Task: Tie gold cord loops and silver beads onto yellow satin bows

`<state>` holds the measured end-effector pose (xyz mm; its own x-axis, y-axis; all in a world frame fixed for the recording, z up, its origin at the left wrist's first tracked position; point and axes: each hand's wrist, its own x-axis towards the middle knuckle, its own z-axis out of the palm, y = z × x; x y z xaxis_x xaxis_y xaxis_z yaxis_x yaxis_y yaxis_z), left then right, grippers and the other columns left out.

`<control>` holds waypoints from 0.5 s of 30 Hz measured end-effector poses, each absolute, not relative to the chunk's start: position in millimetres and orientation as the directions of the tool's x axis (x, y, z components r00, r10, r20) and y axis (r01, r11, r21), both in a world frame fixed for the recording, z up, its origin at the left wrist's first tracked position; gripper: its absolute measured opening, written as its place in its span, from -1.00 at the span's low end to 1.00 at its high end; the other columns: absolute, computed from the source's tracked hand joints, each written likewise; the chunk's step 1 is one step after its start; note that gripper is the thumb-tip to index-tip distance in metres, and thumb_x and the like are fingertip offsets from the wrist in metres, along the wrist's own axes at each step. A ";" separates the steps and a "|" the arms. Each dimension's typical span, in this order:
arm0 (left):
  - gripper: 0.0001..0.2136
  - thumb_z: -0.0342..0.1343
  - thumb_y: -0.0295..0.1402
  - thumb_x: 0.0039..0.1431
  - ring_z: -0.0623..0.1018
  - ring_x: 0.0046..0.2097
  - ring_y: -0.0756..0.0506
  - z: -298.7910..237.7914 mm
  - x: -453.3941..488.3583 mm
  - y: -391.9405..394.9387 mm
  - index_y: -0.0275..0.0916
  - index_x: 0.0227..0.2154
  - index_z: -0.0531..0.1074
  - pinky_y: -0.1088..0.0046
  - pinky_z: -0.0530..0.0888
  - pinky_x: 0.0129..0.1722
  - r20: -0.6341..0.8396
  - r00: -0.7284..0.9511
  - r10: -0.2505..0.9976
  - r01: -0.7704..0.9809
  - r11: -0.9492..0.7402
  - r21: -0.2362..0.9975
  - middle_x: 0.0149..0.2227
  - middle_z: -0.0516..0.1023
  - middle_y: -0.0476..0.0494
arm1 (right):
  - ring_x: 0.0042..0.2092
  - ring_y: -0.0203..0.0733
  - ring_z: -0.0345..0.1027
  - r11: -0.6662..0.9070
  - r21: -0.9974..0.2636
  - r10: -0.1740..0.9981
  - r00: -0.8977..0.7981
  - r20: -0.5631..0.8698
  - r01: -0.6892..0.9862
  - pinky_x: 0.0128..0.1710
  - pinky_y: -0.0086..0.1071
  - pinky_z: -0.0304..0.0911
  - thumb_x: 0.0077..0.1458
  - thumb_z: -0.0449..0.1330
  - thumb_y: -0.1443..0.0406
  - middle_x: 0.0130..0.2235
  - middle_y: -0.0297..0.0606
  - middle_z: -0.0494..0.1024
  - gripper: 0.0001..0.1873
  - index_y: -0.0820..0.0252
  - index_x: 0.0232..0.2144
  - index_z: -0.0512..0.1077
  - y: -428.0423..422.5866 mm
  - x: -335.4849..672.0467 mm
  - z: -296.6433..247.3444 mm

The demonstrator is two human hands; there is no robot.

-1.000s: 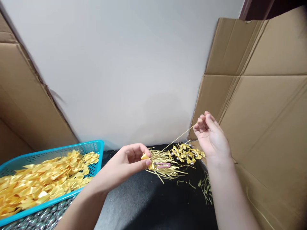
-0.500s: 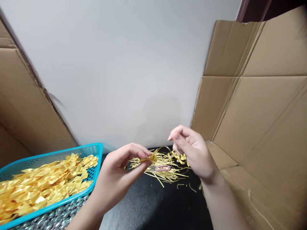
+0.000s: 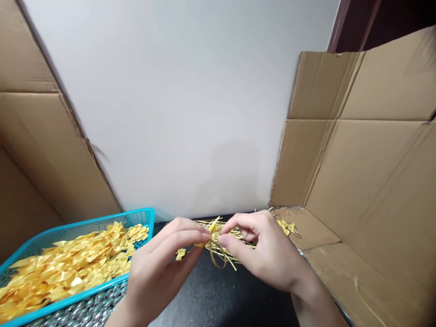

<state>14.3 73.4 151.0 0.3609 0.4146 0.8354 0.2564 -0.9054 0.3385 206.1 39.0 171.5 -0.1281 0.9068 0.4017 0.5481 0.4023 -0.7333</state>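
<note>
My left hand [image 3: 163,261] pinches a small yellow ribbon bow [image 3: 214,227] between thumb and fingertips. From the bow hangs a thin gold tie [image 3: 218,266], curved into a loop. Close on the right, my right hand [image 3: 267,254] has thumb and forefinger nearly together at the bow's side; whatever lies between them is too small to make out. Behind and beneath the hands lies a pile of gold strips [image 3: 231,259], partly covered by them. Another yellow bow [image 3: 180,254] shows below my left fingers.
A turquoise basket [image 3: 102,286] full of yellow ribbon pieces [image 3: 75,268] stands at the left, above shiny beads [image 3: 91,304]. More gold bows [image 3: 288,227] lie past my right hand. Cardboard panels [image 3: 381,163] flank the black tabletop [image 3: 204,299]; a pale wall [image 3: 190,104] rises behind.
My right hand has come down and left to the bow, its fingers closing. The pink-handled tool on the strips is now hidden. The view has shifted slightly.
</note>
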 end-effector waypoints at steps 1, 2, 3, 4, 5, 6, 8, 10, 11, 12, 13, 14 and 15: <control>-0.64 0.14 -0.71 0.09 0.59 -0.27 -0.02 152.2 13.5 70.8 -0.05 -0.22 0.44 0.51 0.52 -0.28 0.845 0.358 0.396 0.265 -0.911 0.315 -0.31 0.58 0.02 | -0.58 -0.37 0.01 0.400 -0.736 0.907 -0.123 0.402 0.546 -0.61 -0.47 -0.10 0.00 0.28 0.16 -0.64 -0.46 0.21 -0.82 0.14 -0.46 0.54 37.6 202.7 171.8; -0.63 0.14 -0.71 0.08 0.59 -0.27 -0.03 153.2 12.8 68.8 -0.06 -0.21 0.44 0.50 0.52 -0.27 0.848 0.367 0.382 0.276 -0.915 0.293 -0.30 0.59 0.01 | -0.58 -0.37 0.02 0.411 -0.729 0.902 -0.129 0.412 0.547 -0.60 -0.47 -0.10 -0.03 0.30 0.17 -0.65 -0.47 0.21 -0.84 0.14 -0.47 0.53 36.4 199.3 171.8; -0.62 0.15 -0.72 0.07 0.59 -0.27 -0.03 153.8 12.2 67.3 -0.06 -0.21 0.44 0.50 0.53 -0.26 0.848 0.377 0.371 0.286 -0.918 0.274 -0.30 0.59 0.01 | -0.58 -0.38 0.03 0.432 -0.715 0.892 -0.142 0.429 0.550 -0.60 -0.47 -0.10 -0.04 0.30 0.22 -0.64 -0.47 0.22 -0.88 0.14 -0.49 0.52 35.4 196.2 171.6; -0.62 0.15 -0.73 0.06 0.59 -0.27 -0.03 154.1 11.6 66.4 -0.07 -0.20 0.44 0.50 0.53 -0.26 0.847 0.389 0.363 0.293 -0.920 0.260 -0.29 0.59 0.00 | -0.58 -0.39 0.04 0.456 -0.697 0.880 -0.163 0.447 0.553 -0.58 -0.47 -0.09 -0.03 0.28 0.27 -0.64 -0.47 0.24 -0.91 0.15 -0.51 0.50 34.6 193.7 171.3; -0.61 0.15 -0.74 0.06 0.60 -0.27 -0.03 153.8 11.0 66.2 -0.08 -0.20 0.44 0.51 0.53 -0.25 0.843 0.398 0.361 0.300 -0.920 0.252 -0.29 0.59 -0.01 | -0.57 -0.39 0.05 0.477 -0.681 0.869 -0.183 0.459 0.556 -0.57 -0.47 -0.09 -0.02 0.24 0.32 -0.63 -0.47 0.26 -0.92 0.16 -0.53 0.49 33.9 192.1 171.0; -0.62 0.14 -0.75 0.06 0.59 -0.26 -0.02 153.2 10.2 66.7 -0.10 -0.20 0.43 0.51 0.54 -0.24 0.839 0.404 0.366 0.306 -0.918 0.253 -0.28 0.59 -0.01 | -0.57 -0.40 0.05 0.488 -0.670 0.863 -0.199 0.464 0.559 -0.57 -0.47 -0.08 0.01 0.20 0.35 -0.63 -0.46 0.28 -0.89 0.16 -0.54 0.48 33.3 191.6 170.8; -0.64 0.15 -0.75 0.06 0.59 -0.26 -0.02 151.4 8.3 68.8 -0.13 -0.22 0.44 0.51 0.54 -0.24 0.847 0.390 0.361 0.303 -0.919 0.252 -0.29 0.59 -0.02 | -0.57 -0.40 0.10 0.494 -0.664 0.862 -0.217 0.458 0.561 -0.56 -0.47 -0.05 0.06 0.15 0.38 -0.61 -0.44 0.35 -0.82 0.17 -0.55 0.48 32.2 193.7 171.1; -0.67 0.17 -0.74 0.06 0.59 -0.27 -0.02 149.7 6.0 71.3 -0.18 -0.24 0.45 0.52 0.54 -0.26 0.875 0.350 0.335 0.283 -0.928 0.242 -0.31 0.59 -0.03 | -0.54 -0.38 0.19 0.508 -0.666 0.856 -0.238 0.458 0.546 -0.54 -0.47 -0.01 0.12 0.13 0.38 -0.58 -0.41 0.45 -0.76 0.17 -0.54 0.50 31.2 198.5 172.3; -0.69 0.18 -0.74 0.06 0.59 -0.28 -0.02 149.2 5.1 72.1 -0.19 -0.25 0.45 0.51 0.54 -0.28 0.888 0.323 0.329 0.274 -0.930 0.245 -0.32 0.58 -0.03 | -0.52 -0.36 0.25 0.520 -0.671 0.850 -0.240 0.469 0.528 -0.52 -0.47 0.03 0.14 0.14 0.37 -0.55 -0.39 0.51 -0.76 0.17 -0.52 0.52 30.9 201.1 173.0; -0.70 0.18 -0.74 0.06 0.58 -0.29 -0.02 148.9 4.4 72.4 -0.20 -0.25 0.45 0.51 0.54 -0.29 0.895 0.299 0.331 0.268 -0.929 0.254 -0.33 0.58 -0.03 | -0.49 -0.35 0.30 0.532 -0.680 0.843 -0.235 0.484 0.505 -0.50 -0.47 0.07 0.15 0.14 0.37 -0.51 -0.38 0.56 -0.77 0.15 -0.50 0.55 30.7 203.6 173.6; -0.70 0.18 -0.74 0.06 0.58 -0.29 -0.02 148.7 4.2 72.1 -0.21 -0.26 0.45 0.51 0.54 -0.31 0.899 0.277 0.340 0.265 -0.926 0.269 -0.34 0.58 -0.03 | -0.46 -0.34 0.35 0.541 -0.691 0.836 -0.222 0.502 0.479 -0.48 -0.47 0.11 0.15 0.15 0.37 -0.46 -0.37 0.60 -0.78 0.14 -0.46 0.57 30.7 205.7 174.1; -0.70 0.18 -0.74 0.06 0.57 -0.30 -0.02 148.6 4.4 71.4 -0.21 -0.27 0.45 0.51 0.54 -0.31 0.897 0.262 0.355 0.266 -0.920 0.287 -0.34 0.57 -0.03 | -0.44 -0.33 0.38 0.550 -0.702 0.830 -0.205 0.518 0.452 -0.46 -0.48 0.14 0.14 0.16 0.37 -0.43 -0.36 0.62 -0.80 0.12 -0.43 0.59 31.0 207.5 174.4; -0.70 0.17 -0.74 0.06 0.57 -0.30 -0.02 148.3 5.0 70.1 -0.20 -0.27 0.44 0.50 0.54 -0.31 0.895 0.253 0.368 0.266 -0.916 0.302 -0.34 0.57 -0.02 | -0.43 -0.32 0.39 0.560 -0.709 0.823 -0.191 0.534 0.429 -0.45 -0.47 0.16 0.14 0.18 0.37 -0.42 -0.36 0.63 -0.81 0.11 -0.42 0.59 31.4 208.8 174.7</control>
<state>5.0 70.1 148.3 0.2531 0.3683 0.8946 0.2657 -0.9156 0.3018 208.8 31.4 174.7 -0.1908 0.8233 0.5345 0.4293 0.5597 -0.7089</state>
